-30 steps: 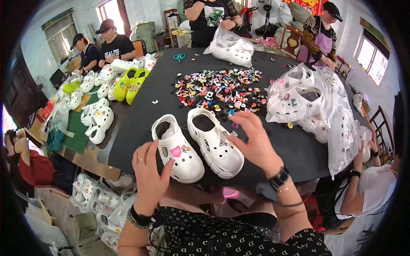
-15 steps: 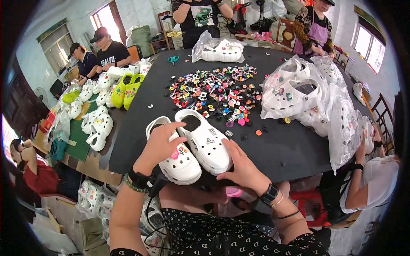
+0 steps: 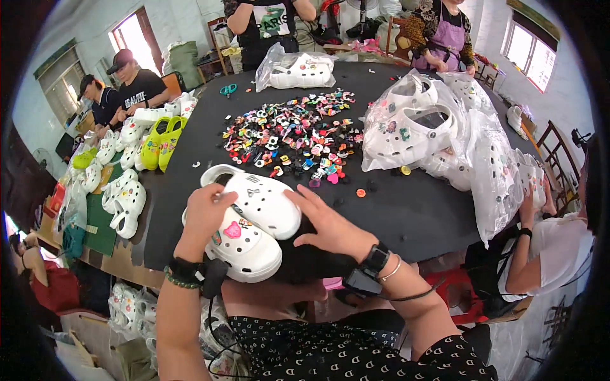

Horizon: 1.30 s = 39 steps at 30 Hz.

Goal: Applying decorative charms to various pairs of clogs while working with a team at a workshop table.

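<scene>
Two white clogs lie side by side at the table's near edge, overlapping and tilted. The left clog carries a pink charm and other small charms. On the right clog are dark letter-shaped charms. My left hand grips the pair at the heel end, its thumb over the gap between them; some fingers are hidden. Beside the right clog's toe, my right hand is open, with thumb and fingers apart and fingertips at the clog's side. Beyond the clogs spreads a pile of colourful shoe charms.
Bagged white clogs crowd the right side, and another bagged pair lies at the far edge. Teal scissors rest at the far left. A side table holds white clogs and lime-green clogs. Several people sit or stand around.
The clogs have turned and shifted left, and the right one now overlaps the left one more. Both hands moved left with them. The whole view has shifted slightly.
</scene>
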{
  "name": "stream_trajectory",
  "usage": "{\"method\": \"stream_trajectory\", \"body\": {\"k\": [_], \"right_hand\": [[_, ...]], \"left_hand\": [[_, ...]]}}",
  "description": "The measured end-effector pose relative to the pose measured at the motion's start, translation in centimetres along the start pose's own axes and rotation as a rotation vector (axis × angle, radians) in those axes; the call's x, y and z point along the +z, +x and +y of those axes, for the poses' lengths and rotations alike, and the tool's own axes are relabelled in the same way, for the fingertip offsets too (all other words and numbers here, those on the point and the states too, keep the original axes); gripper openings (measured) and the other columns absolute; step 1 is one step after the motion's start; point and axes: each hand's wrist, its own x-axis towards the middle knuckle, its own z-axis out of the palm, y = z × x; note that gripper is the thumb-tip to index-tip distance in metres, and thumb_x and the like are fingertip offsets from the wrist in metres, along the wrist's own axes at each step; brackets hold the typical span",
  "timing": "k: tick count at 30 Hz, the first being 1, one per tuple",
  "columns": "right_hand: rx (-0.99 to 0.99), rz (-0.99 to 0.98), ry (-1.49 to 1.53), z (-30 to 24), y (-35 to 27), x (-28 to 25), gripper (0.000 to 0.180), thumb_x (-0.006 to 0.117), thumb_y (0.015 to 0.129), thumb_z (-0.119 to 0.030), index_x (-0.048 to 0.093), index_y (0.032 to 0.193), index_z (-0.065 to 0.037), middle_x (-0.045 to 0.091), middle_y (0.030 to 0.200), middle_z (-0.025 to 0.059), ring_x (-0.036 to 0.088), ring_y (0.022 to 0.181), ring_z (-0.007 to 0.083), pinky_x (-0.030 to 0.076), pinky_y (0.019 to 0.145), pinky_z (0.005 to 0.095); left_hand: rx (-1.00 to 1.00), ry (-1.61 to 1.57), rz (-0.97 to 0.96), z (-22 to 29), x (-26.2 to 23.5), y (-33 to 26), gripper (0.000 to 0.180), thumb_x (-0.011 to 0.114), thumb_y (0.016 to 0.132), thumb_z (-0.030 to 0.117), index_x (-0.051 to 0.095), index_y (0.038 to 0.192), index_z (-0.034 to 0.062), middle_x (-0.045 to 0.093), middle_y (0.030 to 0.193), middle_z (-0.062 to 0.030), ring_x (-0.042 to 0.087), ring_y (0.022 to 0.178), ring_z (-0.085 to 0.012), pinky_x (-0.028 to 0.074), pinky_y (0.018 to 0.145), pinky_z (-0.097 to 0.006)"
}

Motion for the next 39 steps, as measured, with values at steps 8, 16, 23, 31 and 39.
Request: {"method": "stream_trajectory", "body": {"k": [8,16,23,31,39], "right_hand": [[0.208,0.346,-0.334,4.8,0.9,-8.7,0.019,0.072,0.079,-0.012,0.065,0.094,-0.002,0.067,0.088,0.0166,0.065,0.085,0.0353,0.050,0.075,0.0439],[0.233,0.307,-0.431,6.5,5.7,-9.4,0.016,0.072,0.079,-0.013,0.063,0.086,-0.002,0.066,0.086,0.0167,0.064,0.085,0.0361,0.050,0.075,0.0451],[0.164,0.221,-0.322,8.5,7.8,-6.4,0.017,0.072,0.076,-0.007,0.068,0.093,-0.005,0.063,0.094,0.0170,0.063,0.091,0.0356,0.050,0.081,0.0429],[0.180,0.150,-0.253,12.0,7.1,-5.2,0.026,0.071,0.080,-0.007,0.071,0.107,-0.009,0.054,0.094,0.0130,0.058,0.088,0.0317,0.049,0.078,0.0392],[0.068,0.306,-0.214,9.6,7.1,-5.2,0.028,0.073,0.078,-0.008,0.060,0.103,-0.002,0.061,0.086,0.0147,0.062,0.081,0.0308,0.050,0.072,0.0395]], "left_hand": [[0.029,0.059,0.319,-1.5,2.3,-0.3,0.029,0.073,0.084,0.025,0.066,0.088,-0.0019,0.058,0.059,-0.0128,0.052,0.049,-0.0210,0.041,0.051,-0.035],[-0.140,0.033,0.292,0.0,1.9,-0.6,0.031,0.070,0.086,0.029,0.068,0.089,-0.0020,0.055,0.055,-0.0081,0.047,0.048,-0.0112,0.036,0.048,-0.031],[-0.227,-0.057,0.277,-0.8,2.3,-0.5,0.032,0.071,0.086,0.030,0.068,0.091,-0.0015,0.054,0.054,-0.0042,0.044,0.047,-0.0083,0.034,0.046,-0.029],[-0.223,-0.229,0.256,-1.1,2.6,-0.5,0.029,0.071,0.088,0.026,0.066,0.091,-0.0029,0.053,0.055,0.0013,0.041,0.050,-0.0015,0.028,0.045,-0.025],[-0.198,-0.240,0.280,-2.6,2.7,-0.6,0.028,0.072,0.088,0.025,0.067,0.092,-0.0022,0.057,0.059,-0.0008,0.047,0.054,-0.0039,0.037,0.048,-0.025]]}}
